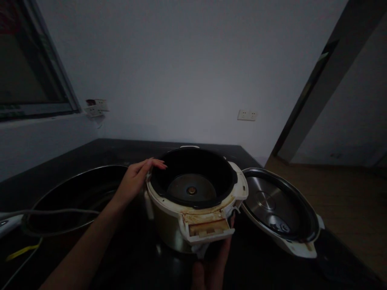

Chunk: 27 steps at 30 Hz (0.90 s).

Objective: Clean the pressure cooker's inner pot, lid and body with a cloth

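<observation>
Cream plastic rims the round cooker [169, 226] on the counter [136, 146] before me, its bracket [208, 229] jutting my way. My left hand [133, 179] grips the left rim, fingers over the edge; my right hand [215, 259], nearer the bracket, sits beneath it, mostly hidden, so I can't tell its grasp. A dark pan [87, 191] lies left, the lid [266, 201] close right.
</observation>
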Each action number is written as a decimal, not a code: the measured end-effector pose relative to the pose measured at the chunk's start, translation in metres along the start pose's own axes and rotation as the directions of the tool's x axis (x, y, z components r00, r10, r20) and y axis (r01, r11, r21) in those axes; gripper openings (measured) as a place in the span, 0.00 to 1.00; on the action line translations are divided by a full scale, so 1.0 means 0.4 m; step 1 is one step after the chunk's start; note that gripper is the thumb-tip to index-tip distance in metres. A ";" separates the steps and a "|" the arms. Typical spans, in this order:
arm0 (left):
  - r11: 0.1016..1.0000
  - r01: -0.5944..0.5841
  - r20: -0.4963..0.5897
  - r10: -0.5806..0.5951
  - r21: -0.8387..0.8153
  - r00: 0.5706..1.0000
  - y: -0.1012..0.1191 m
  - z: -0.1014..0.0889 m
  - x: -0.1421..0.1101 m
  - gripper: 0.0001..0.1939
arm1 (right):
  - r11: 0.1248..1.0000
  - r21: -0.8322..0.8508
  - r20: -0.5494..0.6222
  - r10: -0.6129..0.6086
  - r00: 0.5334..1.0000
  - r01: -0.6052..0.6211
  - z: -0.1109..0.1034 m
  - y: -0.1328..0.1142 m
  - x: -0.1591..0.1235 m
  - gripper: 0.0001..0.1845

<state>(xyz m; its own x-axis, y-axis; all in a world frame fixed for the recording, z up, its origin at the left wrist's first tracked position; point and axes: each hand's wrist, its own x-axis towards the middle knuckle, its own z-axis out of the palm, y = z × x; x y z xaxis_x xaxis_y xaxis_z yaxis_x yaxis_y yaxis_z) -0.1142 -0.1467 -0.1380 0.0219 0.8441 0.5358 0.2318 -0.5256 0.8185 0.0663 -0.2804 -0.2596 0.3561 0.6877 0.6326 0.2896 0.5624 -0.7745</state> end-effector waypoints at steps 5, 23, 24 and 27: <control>0.979 -0.203 0.028 0.203 0.001 0.979 -0.030 0.015 0.016 0.25 | 0.999 0.032 -0.091 -0.039 0.995 0.042 0.021 -0.062 0.058 0.50; 0.993 -0.114 -0.228 0.116 0.020 0.967 -0.004 0.032 -0.031 0.25 | 0.988 0.138 -0.126 0.090 0.988 -0.073 0.034 -0.066 0.122 0.46; 0.994 -0.109 -0.244 0.113 0.027 0.963 0.000 0.034 -0.035 0.25 | 0.987 0.139 -0.116 0.092 0.989 -0.075 0.032 -0.065 0.130 0.46; 0.996 -0.085 -0.285 0.093 0.039 0.954 0.012 0.047 -0.043 0.26 | 0.986 0.147 -0.103 0.089 0.991 -0.074 0.022 -0.056 0.154 0.47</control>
<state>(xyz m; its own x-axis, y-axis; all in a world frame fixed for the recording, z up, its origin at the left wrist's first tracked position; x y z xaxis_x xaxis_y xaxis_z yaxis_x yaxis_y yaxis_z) -0.0953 -0.1618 -0.1474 -0.2346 0.7261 0.6464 0.2669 -0.5913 0.7610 0.0738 -0.2467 -0.2033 0.4699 0.6844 0.5576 0.1288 0.5717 -0.8103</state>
